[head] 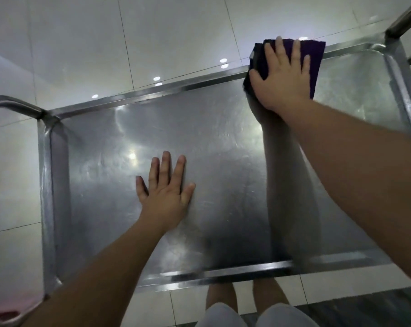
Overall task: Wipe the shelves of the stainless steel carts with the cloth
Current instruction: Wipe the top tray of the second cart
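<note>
Fingers [284,57] of your right hand [282,83]: spread flat, pressing the purple cloth [314,57] beneath them at the top shelf's [223,149] far rim; left hand [165,192] flat, empty, nearer you; wiping apparently midway, lower shelves unseen.

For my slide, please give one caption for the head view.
Right hand presses purple cloth at cart shelf's far edge; left hand rests flat.
</note>
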